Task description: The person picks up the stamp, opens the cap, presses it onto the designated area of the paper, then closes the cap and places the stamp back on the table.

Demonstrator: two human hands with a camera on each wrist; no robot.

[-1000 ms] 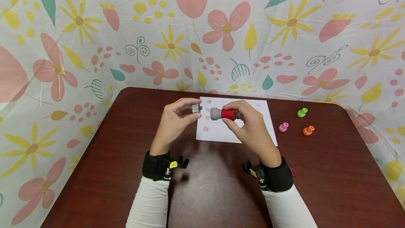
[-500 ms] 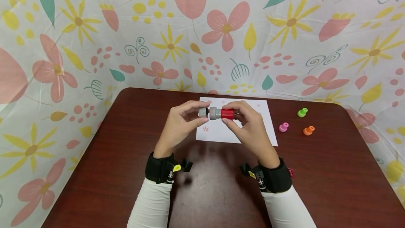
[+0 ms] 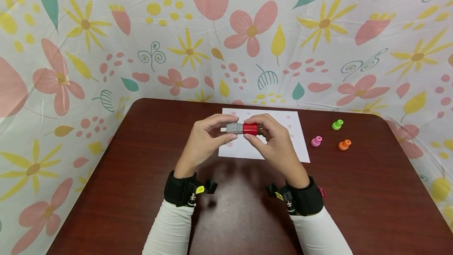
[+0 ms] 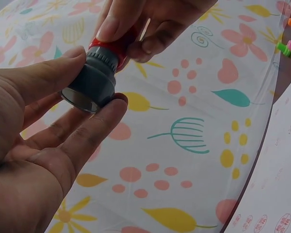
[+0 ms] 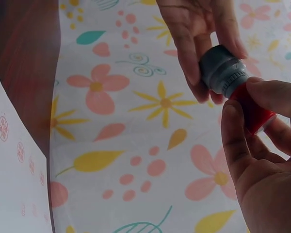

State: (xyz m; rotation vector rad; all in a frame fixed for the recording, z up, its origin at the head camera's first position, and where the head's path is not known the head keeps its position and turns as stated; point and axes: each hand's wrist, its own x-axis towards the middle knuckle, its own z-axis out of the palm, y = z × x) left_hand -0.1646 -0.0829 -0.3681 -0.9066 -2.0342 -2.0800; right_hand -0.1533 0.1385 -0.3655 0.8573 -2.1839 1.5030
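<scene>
Over the sheet of paper, both hands hold one stamp [image 3: 250,129] lying sideways, red at the right and grey at the left. My left hand [image 3: 199,141] pinches its grey cap [image 3: 231,128] between thumb and fingers. The red part is gripped by my right hand [image 3: 279,145], thumb below and fingers above. In the left wrist view the dark grey cap [image 4: 89,87] sits against the ribbed grey collar, its round end facing the camera. The right wrist view shows the red handle [image 5: 252,108] between right thumb and fingers.
White paper [image 3: 263,150] with several red round prints lies beneath the hands on the brown table [image 3: 141,148]. To its right stand small green [image 3: 337,124], pink [image 3: 316,141] and orange [image 3: 344,145] stamp-like pieces. A flowered cloth [image 3: 212,50] hangs behind the table.
My left hand has moved right, bringing the grey cap from apart onto the stamp's grey end. The right hand has shifted slightly left, still gripping the red part.
</scene>
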